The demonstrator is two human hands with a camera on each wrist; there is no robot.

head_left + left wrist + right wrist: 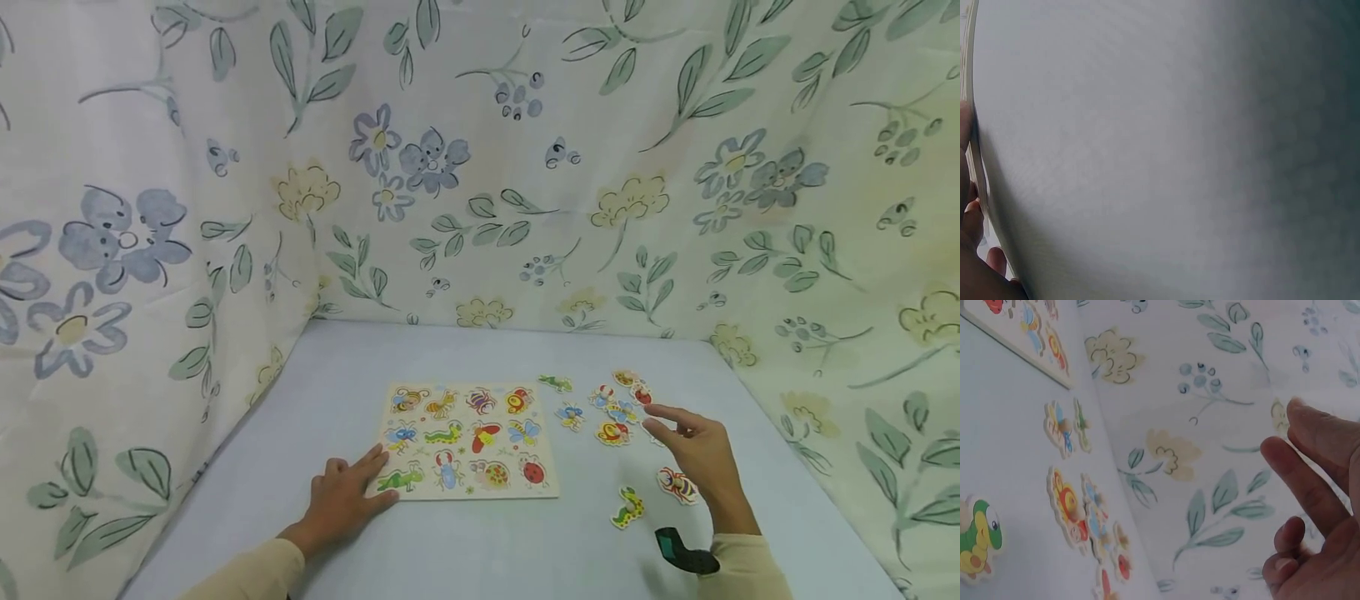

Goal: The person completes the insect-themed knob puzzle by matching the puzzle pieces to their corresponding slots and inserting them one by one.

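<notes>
My left hand (341,496) rests at the lower left corner of a wooden insect puzzle board (498,440), its thumb along the near edge and a finger on the left edge. Printed bugs in rows cover the board. To the right, my right hand (701,454) hovers over loose puzzle pieces, thumb and index finger apart with nothing between them. Closest to its fingertips lie a ladybug piece (642,394) and a blue-winged bug piece (622,412). Another piece is partly hidden behind this hand. In the right wrist view the other fingers (1291,534) curl loosely.
Nearer me lie a green caterpillar piece (628,508) and a striped spider piece (677,485). A grasshopper piece (555,383) and a blue fly piece (570,415) sit beside the board. Floral cloth (480,200) walls the table (480,550) at the back and sides.
</notes>
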